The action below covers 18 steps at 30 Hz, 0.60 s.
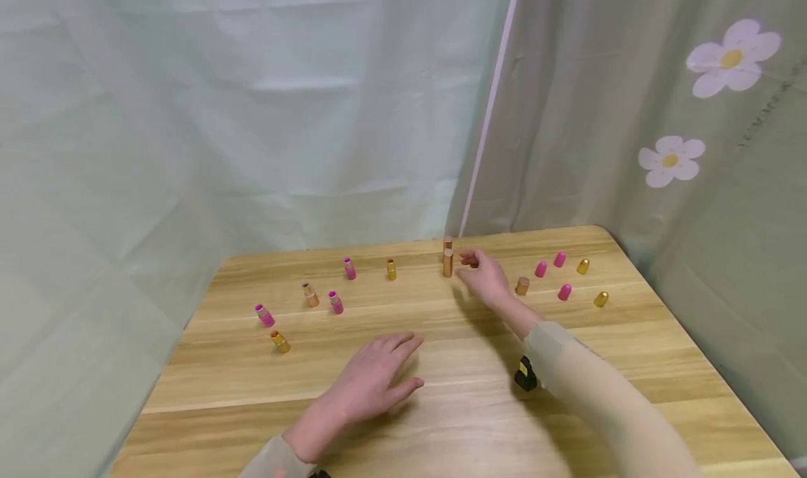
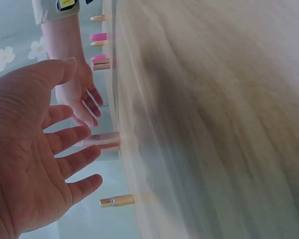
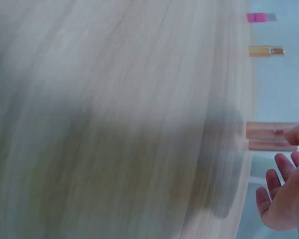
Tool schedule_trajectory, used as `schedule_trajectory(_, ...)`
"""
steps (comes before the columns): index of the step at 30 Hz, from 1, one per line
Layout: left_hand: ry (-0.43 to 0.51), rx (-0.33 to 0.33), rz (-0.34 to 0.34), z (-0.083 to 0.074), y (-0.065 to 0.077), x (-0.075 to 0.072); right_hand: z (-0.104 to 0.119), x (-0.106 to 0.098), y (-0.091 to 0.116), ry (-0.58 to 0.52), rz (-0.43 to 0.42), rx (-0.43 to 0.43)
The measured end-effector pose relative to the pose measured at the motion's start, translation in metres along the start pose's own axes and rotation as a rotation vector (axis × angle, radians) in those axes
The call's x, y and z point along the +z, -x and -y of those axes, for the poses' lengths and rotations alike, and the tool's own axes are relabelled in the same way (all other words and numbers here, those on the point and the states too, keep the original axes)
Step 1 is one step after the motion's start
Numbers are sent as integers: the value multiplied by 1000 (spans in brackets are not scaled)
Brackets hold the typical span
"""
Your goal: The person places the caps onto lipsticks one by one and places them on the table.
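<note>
Two tall copper lipsticks (image 1: 447, 263) stand upright, one behind the other, near the table's back edge. Just right of them is my right hand (image 1: 484, 276), fingers loosely bent and apart from the tubes. In the right wrist view its thumb overlaps the front copper lipstick (image 3: 260, 130). My left hand (image 1: 373, 376) hovers over the front middle of the table, its fingers spread and holding nothing; the left wrist view shows the bare palm (image 2: 30, 164). To the left stand uncapped lipsticks: pink (image 1: 336, 303), gold (image 1: 391, 270) and copper (image 1: 311, 296).
On the right of the wooden table (image 1: 466, 408) stand several loose caps, among them a copper cap (image 1: 522, 286), a pink cap (image 1: 564, 292) and a gold cap (image 1: 601, 299). A pale curtain (image 1: 284, 113) hangs behind the back edge.
</note>
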<state>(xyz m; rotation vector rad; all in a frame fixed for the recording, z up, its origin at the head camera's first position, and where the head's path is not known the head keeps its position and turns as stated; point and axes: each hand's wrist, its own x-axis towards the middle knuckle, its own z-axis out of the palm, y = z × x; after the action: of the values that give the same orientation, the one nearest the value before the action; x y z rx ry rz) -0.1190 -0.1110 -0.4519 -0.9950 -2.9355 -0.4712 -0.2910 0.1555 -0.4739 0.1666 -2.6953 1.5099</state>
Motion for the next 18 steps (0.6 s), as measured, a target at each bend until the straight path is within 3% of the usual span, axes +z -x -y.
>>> schedule_trajectory(11, 11, -4, 11, -3, -7, -1, -1, -31, 28, -6, -37, -57)
schedule_trajectory(18, 5, 11, 6, -5, -14, -1, -3, -65, 45, -3, -102, -124)
